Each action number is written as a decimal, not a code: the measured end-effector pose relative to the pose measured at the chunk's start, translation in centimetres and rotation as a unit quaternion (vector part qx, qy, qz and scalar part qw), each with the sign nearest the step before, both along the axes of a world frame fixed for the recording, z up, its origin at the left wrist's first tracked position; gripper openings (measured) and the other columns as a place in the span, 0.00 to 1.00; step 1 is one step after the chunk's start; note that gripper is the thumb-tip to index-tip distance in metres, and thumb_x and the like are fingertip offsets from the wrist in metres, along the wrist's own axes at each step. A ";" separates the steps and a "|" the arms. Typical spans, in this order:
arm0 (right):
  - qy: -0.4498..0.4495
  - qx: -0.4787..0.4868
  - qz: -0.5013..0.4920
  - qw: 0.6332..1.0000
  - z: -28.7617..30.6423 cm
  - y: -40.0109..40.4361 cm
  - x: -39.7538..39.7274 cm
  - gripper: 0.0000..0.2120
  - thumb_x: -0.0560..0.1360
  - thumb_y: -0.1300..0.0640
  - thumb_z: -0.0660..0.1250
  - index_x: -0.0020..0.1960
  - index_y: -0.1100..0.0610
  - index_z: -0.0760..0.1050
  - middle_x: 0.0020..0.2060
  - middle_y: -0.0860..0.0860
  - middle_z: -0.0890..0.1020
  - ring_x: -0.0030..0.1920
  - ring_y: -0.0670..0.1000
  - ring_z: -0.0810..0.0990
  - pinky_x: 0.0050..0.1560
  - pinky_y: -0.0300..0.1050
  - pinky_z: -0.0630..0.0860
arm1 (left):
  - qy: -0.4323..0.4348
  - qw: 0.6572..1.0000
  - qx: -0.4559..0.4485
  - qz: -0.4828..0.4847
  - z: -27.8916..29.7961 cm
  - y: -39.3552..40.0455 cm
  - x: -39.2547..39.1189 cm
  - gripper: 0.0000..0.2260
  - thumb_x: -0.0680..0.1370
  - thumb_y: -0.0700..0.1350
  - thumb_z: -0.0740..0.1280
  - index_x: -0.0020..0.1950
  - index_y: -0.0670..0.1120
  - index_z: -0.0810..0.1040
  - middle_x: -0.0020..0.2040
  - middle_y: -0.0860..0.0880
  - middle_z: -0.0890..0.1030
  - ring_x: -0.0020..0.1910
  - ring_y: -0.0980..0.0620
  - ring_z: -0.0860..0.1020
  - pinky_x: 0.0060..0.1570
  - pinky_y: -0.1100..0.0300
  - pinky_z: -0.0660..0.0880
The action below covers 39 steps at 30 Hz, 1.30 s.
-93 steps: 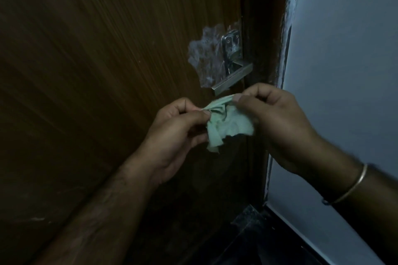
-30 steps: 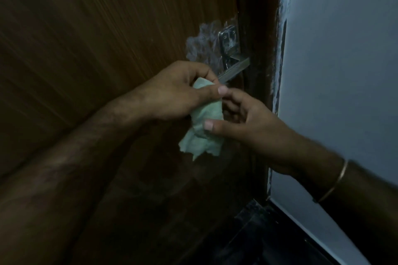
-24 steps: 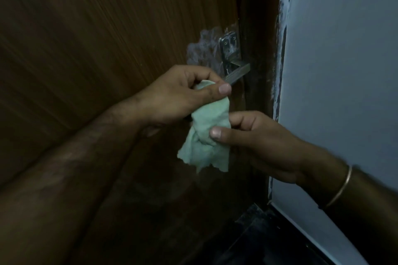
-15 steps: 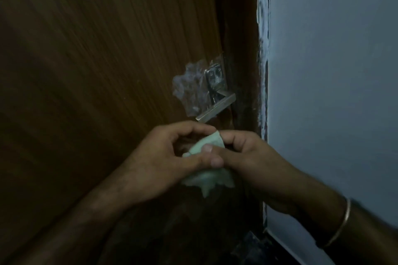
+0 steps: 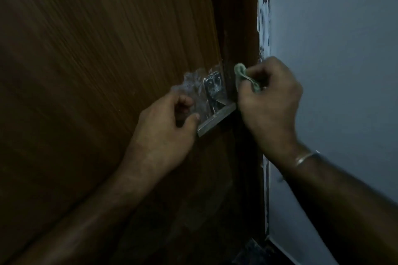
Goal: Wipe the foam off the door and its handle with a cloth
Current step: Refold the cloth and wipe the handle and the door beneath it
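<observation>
A brown wooden door (image 5: 103, 66) fills the left of the view. Its metal lever handle (image 5: 217, 121) and back plate (image 5: 214, 87) carry whitish foam (image 5: 192, 86), which also smears the wood to the left of the plate. My right hand (image 5: 271, 103) is bunched around a pale green cloth (image 5: 242, 76), held at the door's edge just right of the plate. My left hand (image 5: 165, 129) sits at the free end of the lever, thumb touching its tip, fingers curled with nothing in them.
A dark door frame (image 5: 243, 28) runs beside the door's edge. A pale grey wall (image 5: 333, 60) stands on the right, with chipped paint (image 5: 263, 6) along its corner. A bangle (image 5: 305, 157) circles my right wrist. The scene is dim.
The cloth has passed from both hands into my right hand alone, which rose to the door's edge. My left hand let go and moved up to the lever's end.
</observation>
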State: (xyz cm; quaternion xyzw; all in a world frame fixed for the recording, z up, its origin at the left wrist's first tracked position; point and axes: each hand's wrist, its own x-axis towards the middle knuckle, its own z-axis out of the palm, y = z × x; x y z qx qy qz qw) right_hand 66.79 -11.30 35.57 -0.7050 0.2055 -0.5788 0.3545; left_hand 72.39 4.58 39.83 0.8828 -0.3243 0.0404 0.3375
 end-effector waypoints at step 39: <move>0.297 -0.326 0.120 0.889 2.9 -0.8 3.6 0.13 0.77 0.63 0.65 0.61 0.58 0.77 0.60 0.53 0.76 0.60 0.52 0.74 0.60 0.40 0.69 | 0.040 0.999 0.034 -0.006 -2.9 -0.7 1.4 0.06 0.76 0.45 0.72 0.45 0.55 0.78 0.42 0.55 0.82 0.39 0.63 0.79 0.28 0.72 0.70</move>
